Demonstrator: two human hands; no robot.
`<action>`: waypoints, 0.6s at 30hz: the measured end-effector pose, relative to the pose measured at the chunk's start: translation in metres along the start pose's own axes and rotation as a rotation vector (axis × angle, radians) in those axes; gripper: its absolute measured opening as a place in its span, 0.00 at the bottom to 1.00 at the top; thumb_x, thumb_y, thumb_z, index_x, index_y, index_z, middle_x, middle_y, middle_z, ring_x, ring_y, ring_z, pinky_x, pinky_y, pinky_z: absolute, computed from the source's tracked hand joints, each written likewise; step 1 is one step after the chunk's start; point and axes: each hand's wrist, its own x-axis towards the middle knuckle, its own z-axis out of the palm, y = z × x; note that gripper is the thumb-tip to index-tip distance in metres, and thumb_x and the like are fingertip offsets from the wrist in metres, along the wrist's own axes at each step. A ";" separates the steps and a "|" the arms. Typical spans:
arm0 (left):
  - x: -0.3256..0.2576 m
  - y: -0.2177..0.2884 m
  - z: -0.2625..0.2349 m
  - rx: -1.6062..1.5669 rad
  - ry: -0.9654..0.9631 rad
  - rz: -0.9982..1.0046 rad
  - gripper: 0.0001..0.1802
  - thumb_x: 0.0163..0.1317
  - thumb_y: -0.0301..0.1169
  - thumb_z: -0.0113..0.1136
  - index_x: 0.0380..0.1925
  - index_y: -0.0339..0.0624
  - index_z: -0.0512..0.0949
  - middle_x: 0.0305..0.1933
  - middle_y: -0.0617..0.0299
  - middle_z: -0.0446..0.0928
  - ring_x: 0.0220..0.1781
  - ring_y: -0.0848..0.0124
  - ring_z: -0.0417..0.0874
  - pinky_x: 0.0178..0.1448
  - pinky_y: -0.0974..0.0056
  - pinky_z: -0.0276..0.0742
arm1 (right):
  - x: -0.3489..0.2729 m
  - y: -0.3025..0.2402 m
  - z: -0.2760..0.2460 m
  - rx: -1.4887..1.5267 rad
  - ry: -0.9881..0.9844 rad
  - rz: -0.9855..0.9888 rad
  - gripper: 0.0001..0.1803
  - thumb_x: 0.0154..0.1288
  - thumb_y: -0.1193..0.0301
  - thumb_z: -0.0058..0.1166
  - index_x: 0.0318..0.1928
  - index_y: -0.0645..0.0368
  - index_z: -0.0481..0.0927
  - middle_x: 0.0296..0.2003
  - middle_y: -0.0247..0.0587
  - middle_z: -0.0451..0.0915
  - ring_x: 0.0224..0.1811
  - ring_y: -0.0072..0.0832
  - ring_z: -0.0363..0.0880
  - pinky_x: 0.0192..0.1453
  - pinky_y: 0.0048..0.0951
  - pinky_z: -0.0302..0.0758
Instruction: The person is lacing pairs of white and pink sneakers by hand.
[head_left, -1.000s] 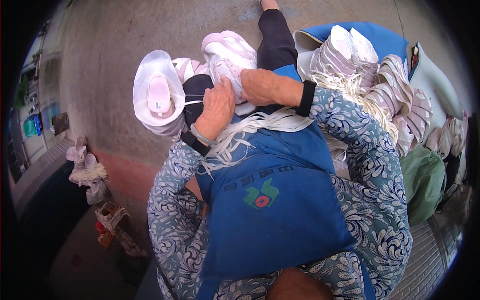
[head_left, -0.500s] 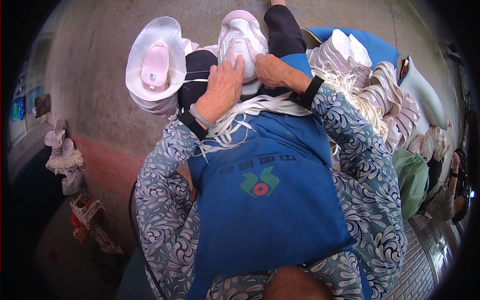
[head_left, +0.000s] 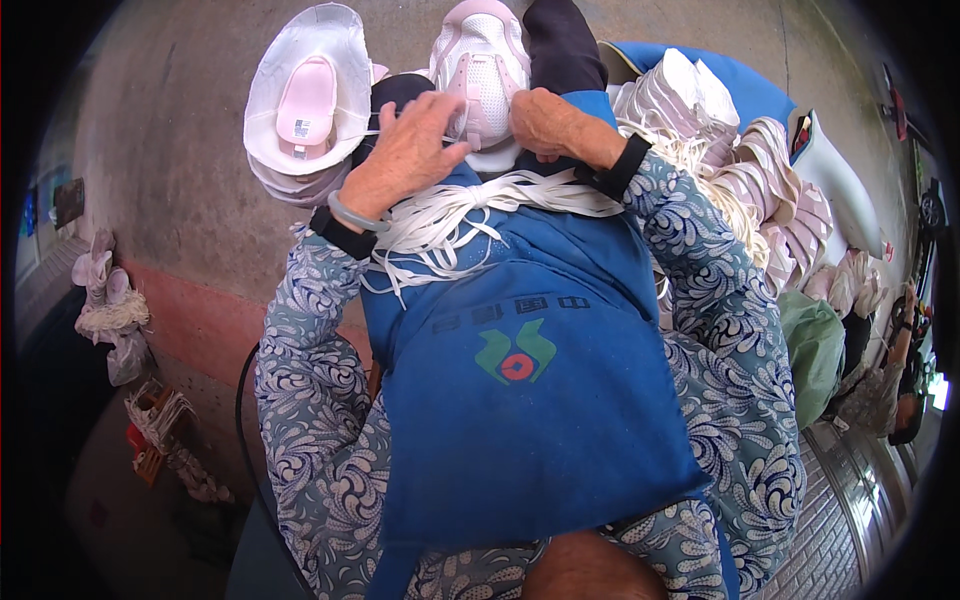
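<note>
Upper centre of the frame, a pink-and-white shoe upper point(head_left: 488, 80) sits between the hands! The left hand point(head_left: 410, 145) has its grip loose, fingers spread beside the eyelets; the right hand point(head_left: 562, 130) curls at the opposite edge, its hold impossible to tell. Dark lettering point(head_left: 510, 312) and a green-and-red emblem point(head_left: 515, 352) mark the blue apron point(head_left: 540, 440), white laces point(head_left: 480, 205) bundled above. Upper left, nested white uppers point(head_left: 262, 110) cradle a pink insole point(head_left: 308, 90) bearing a small printed label point(head_left: 301, 128).
</note>
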 end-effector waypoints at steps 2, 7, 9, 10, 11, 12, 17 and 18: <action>-0.003 -0.014 -0.001 -0.045 0.048 -0.001 0.22 0.52 0.34 0.60 0.48 0.44 0.69 0.48 0.58 0.72 0.50 0.60 0.73 0.56 0.53 0.59 | -0.009 -0.012 -0.020 0.492 -0.039 0.412 0.11 0.55 0.73 0.47 0.28 0.71 0.78 0.20 0.52 0.78 0.20 0.37 0.80 0.27 0.34 0.77; -0.008 -0.026 -0.009 -0.112 0.211 0.032 0.11 0.53 0.30 0.58 0.36 0.39 0.74 0.36 0.57 0.76 0.41 0.59 0.76 0.47 0.61 0.70 | -0.056 0.013 -0.013 0.344 0.474 0.056 0.06 0.53 0.73 0.49 0.29 0.60 0.79 0.25 0.50 0.78 0.30 0.46 0.78 0.36 0.40 0.74; -0.010 -0.013 -0.018 -0.199 0.126 0.019 0.08 0.53 0.29 0.57 0.33 0.39 0.74 0.34 0.57 0.76 0.39 0.60 0.76 0.46 0.61 0.70 | -0.076 0.007 -0.012 0.402 0.410 -0.088 0.05 0.53 0.73 0.50 0.28 0.60 0.79 0.25 0.49 0.77 0.29 0.45 0.78 0.36 0.39 0.74; -0.011 -0.002 -0.021 -0.281 0.045 0.013 0.06 0.54 0.29 0.57 0.31 0.38 0.75 0.32 0.57 0.76 0.38 0.60 0.76 0.44 0.61 0.71 | -0.084 0.004 -0.008 0.339 0.335 -0.083 0.05 0.53 0.72 0.51 0.28 0.59 0.79 0.25 0.47 0.76 0.31 0.43 0.77 0.36 0.38 0.74; -0.013 0.010 -0.023 -0.297 0.006 0.021 0.05 0.55 0.29 0.56 0.29 0.38 0.75 0.31 0.56 0.76 0.39 0.60 0.76 0.45 0.61 0.71 | -0.089 0.000 -0.002 0.266 0.332 -0.094 0.05 0.53 0.72 0.52 0.28 0.58 0.79 0.29 0.45 0.75 0.31 0.42 0.77 0.36 0.38 0.74; -0.015 0.017 -0.018 -0.348 -0.044 0.031 0.05 0.55 0.29 0.55 0.29 0.38 0.75 0.32 0.56 0.76 0.39 0.60 0.77 0.45 0.61 0.71 | -0.092 -0.007 0.004 0.233 0.354 -0.063 0.04 0.53 0.73 0.52 0.29 0.59 0.79 0.30 0.45 0.74 0.31 0.42 0.77 0.36 0.38 0.74; -0.028 0.030 0.000 -0.268 -0.046 0.161 0.11 0.56 0.30 0.55 0.37 0.36 0.75 0.37 0.52 0.77 0.40 0.58 0.77 0.46 0.60 0.72 | -0.091 -0.018 0.004 0.091 0.288 0.003 0.06 0.55 0.72 0.53 0.33 0.60 0.77 0.32 0.44 0.71 0.30 0.41 0.76 0.34 0.37 0.74; -0.028 0.030 -0.001 -0.275 -0.106 0.146 0.14 0.56 0.31 0.56 0.40 0.34 0.74 0.38 0.50 0.77 0.40 0.57 0.77 0.46 0.60 0.72 | -0.088 -0.020 0.006 0.086 0.313 -0.011 0.06 0.56 0.71 0.53 0.32 0.61 0.76 0.31 0.45 0.70 0.29 0.41 0.76 0.34 0.38 0.74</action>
